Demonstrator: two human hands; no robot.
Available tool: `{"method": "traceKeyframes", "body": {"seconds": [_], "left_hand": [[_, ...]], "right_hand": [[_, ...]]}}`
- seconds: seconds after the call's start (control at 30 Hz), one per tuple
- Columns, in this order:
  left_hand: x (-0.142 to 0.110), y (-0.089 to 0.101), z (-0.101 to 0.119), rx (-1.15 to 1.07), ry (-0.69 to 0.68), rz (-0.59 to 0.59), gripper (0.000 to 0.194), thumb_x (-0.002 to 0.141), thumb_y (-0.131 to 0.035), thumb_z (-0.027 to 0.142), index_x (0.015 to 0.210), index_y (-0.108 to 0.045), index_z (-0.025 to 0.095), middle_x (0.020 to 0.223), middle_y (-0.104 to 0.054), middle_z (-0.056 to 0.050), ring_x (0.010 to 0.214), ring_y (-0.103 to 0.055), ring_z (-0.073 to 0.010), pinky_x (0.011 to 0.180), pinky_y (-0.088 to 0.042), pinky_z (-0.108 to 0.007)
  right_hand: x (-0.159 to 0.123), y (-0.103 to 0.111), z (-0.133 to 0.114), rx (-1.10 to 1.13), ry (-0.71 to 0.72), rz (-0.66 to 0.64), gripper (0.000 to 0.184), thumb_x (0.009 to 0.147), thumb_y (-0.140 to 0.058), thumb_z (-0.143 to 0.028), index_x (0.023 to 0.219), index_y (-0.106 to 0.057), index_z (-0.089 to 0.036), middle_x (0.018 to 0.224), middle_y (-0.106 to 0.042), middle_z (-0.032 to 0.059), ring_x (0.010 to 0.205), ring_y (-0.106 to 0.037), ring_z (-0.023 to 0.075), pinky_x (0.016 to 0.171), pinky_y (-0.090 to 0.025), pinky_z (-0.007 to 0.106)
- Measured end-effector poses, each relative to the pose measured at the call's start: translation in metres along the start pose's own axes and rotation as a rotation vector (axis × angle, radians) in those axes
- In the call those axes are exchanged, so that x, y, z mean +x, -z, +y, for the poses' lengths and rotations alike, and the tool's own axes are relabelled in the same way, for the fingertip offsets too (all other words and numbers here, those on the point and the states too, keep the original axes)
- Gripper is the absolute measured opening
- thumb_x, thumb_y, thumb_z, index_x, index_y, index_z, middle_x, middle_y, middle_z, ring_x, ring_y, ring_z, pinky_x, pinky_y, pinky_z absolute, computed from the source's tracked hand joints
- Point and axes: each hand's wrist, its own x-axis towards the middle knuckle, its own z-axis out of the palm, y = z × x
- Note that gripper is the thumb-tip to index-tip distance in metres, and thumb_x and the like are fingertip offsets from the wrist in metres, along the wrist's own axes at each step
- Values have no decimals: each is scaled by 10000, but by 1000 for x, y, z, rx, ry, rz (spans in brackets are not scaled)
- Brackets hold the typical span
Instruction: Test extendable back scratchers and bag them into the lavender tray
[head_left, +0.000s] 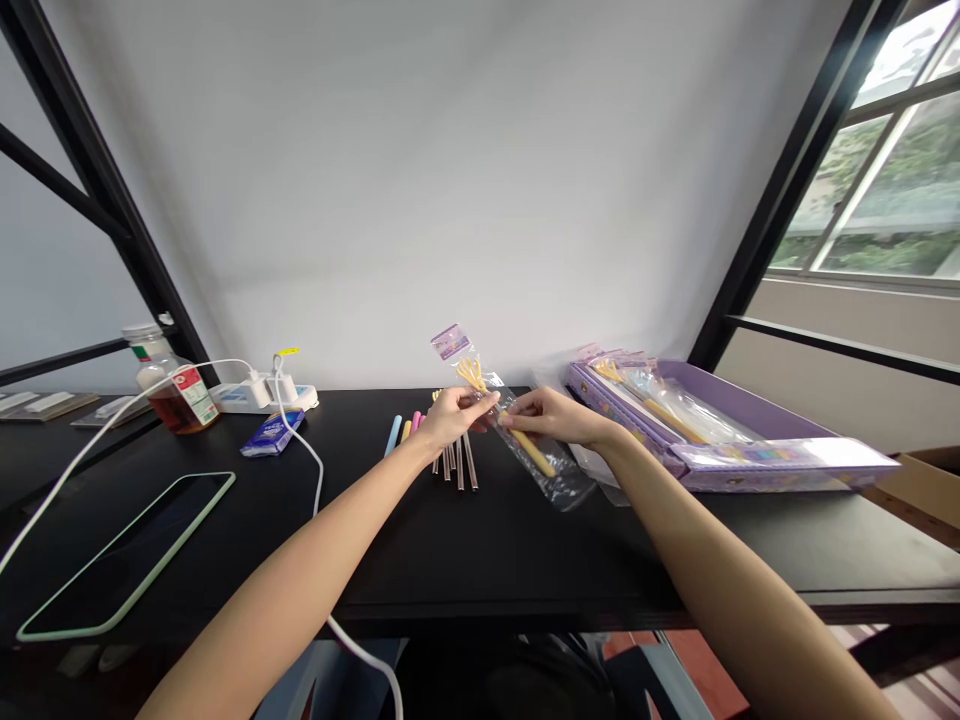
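Two bare hands of mine meet near the middle of the black worktop [525, 560], holding a clear plastic sleeve [556, 473] up off its surface. My left hand [457, 415] is closed around the upper part of the sleeve, just below a yellow branching ornament [471, 374] and a purple header card [450, 342] that points up and to the left. My right hand [559, 417] reaches in from the right, its fingers [514, 420] pinching the film at the top of a yellow stick [534, 453] inside the sleeve. The hands hide the exact contact, so I cannot tell whether the stick itself is gripped through the plastic.

The step in hand appears to be handling this one sleeve, and the next move calls for a steady two-handed hold on the thin film.

Just beyond my left wrist lies a row of copper-coloured rods [457, 465], with pastel blue, yellow and pink sticks [394, 435] to their left. To the right sits a purple tray [750, 400] of similar sleeves, with a long purple box [784, 465] against its front edge. At the left stand a bottle of amber liquid [176, 400], a white power strip [262, 397] and a blue packet [272, 433], with a dark tablet [124, 555] in front of them.
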Motion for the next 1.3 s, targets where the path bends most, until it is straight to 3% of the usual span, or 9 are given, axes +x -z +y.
{"method": "traceKeyframes", "body": {"seconds": [0.17, 0.27, 0.37, 0.47, 0.6, 0.7, 0.87, 1.07, 1.3], "left_hand": [[1, -9, 1, 217, -45, -130, 494, 900, -558, 610, 1075, -664, 160, 836, -706, -64, 694, -688, -170, 627, -533, -273], [3, -20, 4, 525, -206, -214, 379, 921, -558, 525, 1068, -692, 202, 815, -712, -45, 707, -674, -179, 664, -524, -286], [10, -32, 8, 799, -367, -270, 307, 956, -510, 428, 1066, -718, 230, 896, -724, -58, 797, -670, -208, 729, -513, -305], [22, -46, 12, 981, -465, -324, 299, 968, -480, 350, 1138, -698, 235, 1040, -711, -78, 924, -669, -240, 829, -511, -339], [40, -73, 15, 1128, -555, -430, 362, 955, -506, 323, 1280, -630, 220, 1213, -649, -113, 1106, -616, -288, 958, -491, -410], [49, -97, 16, 1110, -597, -453, 392, 947, -531, 331, 1313, -612, 216, 1256, -617, -123, 1161, -580, -299, 1026, -457, -443], [57, -129, 12, 1051, -593, -505, 433, 955, -528, 359, 1367, -571, 236, 1293, -597, -114, 1204, -549, -293, 1042, -446, -437], [64, -146, 8, 1038, -570, -483, 452, 965, -495, 374, 1380, -565, 208, 1288, -592, -139, 1186, -540, -334, 1021, -446, -482], [62, -148, 6, 1108, -538, -434, 474, 995, -416, 389, 1426, -513, 216, 1341, -555, -133, 1194, -540, -329, 1019, -447, -476]], "right_hand": [[-18, 32, 0, 85, 14, 289, 472, 775, -712, -614, 850, -709, -147, 647, -614, 13, 596, -528, 129, 535, -393, 252], [-29, 56, 7, 155, -12, 459, 538, 755, -740, -607, 1036, -689, -152, 697, -630, 17, 633, -564, 142, 558, -430, 254], [-40, 82, 20, 158, -9, 601, 517, 771, -732, -590, 1045, -673, -156, 794, -674, 56, 734, -618, 172, 636, -486, 282], [-52, 109, 37, 16, -19, 815, 456, 762, -736, -544, 992, -683, -154, 835, -683, 74, 740, -613, 178, 641, -490, 303], [-74, 138, 61, -322, -234, 1040, 327, 746, -710, -420, 937, -731, -155, 841, -684, 78, 721, -607, 190, 680, -491, 346], [-90, 151, 80, -458, -430, 976, 329, 734, -701, -354, 997, -745, -161, 829, -695, 80, 747, -633, 208, 708, -495, 347], [-98, 156, 110, -543, -627, 755, 627, 640, -722, -218, 1261, -641, -187, 753, -682, 41, 639, -627, 209, 606, -487, 320], [-99, 154, 117, -553, -743, 667, 535, 639, -678, -163, 1167, -713, -235, 646, -654, 21, 514, -581, 188, 539, -466, 319], [-88, 137, 100, -744, -642, 803, 345, 713, -676, -251, 1046, -767, -233, 1053, -684, 137, 1019, -614, 323, 850, -485, 419]]}}
